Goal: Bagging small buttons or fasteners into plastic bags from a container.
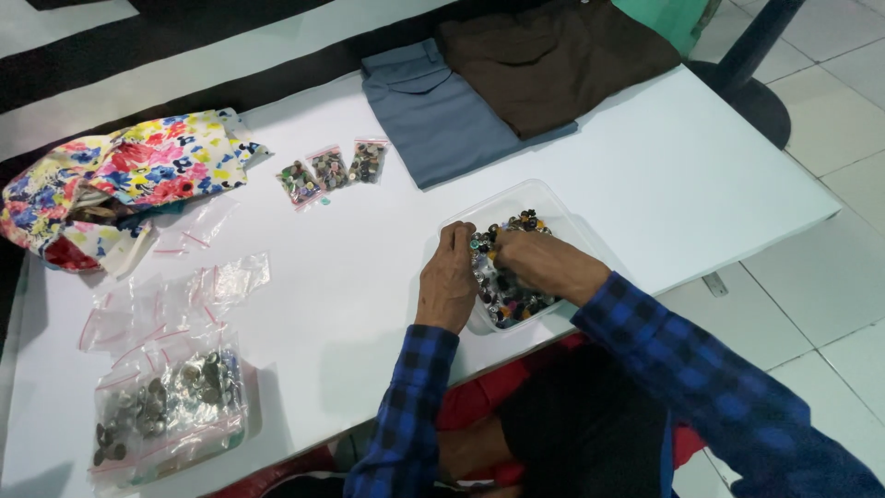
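Observation:
A clear plastic tray [544, 198] full of mixed buttons [507, 295] sits on the white table [701, 175] in front of me. My left hand [447, 277] rests on the tray's left rim, fingertips curled at the buttons; what it pinches is hidden. My right hand [535, 261] lies inside the tray on top of the buttons, fingers bent among them. Both sleeves are blue and black checked.
Three small bags of sorted buttons [330, 171] lie at the table's middle back. Empty zip bags [175, 300] and a box of filled bags [171, 406] are at the left. A floral cloth bag [138, 175] sits far left; folded grey trousers [433, 115] and brown trousers [553, 60] at the back.

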